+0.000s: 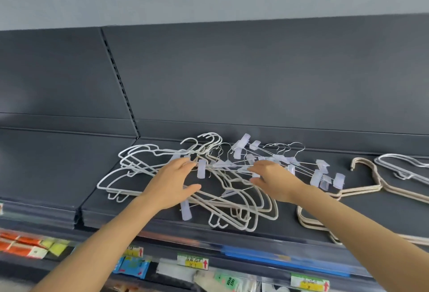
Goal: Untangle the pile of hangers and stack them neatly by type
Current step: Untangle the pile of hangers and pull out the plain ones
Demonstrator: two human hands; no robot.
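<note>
White wire hangers (130, 166) sprawl centre-left on the shelf (58, 159). The left hand (173, 182) lays relaxed fingers on a clip hanger (222, 168) atop the tangle, and the right hand (274, 180) pinches its rod. Beige stack (362, 190) sits far right. Untangling underway, I'd say. Next, lift it clear of snagged hooks.

Hands: 2, left hand (173, 182) and right hand (276, 180).
Tangled pile, 12 o'clock of the hands: white hangers (130, 159), beige hangers (262, 203) and clip hangers (322, 165). They overlap too much to count each kind; at least ten translucent clips show.
Beige stack (362, 189), 3 o'clock of pile: 3.
White stack (401, 161), 2 o'clock, cropped: at least 2.
Price labels (192, 261), 6 o'clock: 3.
</note>
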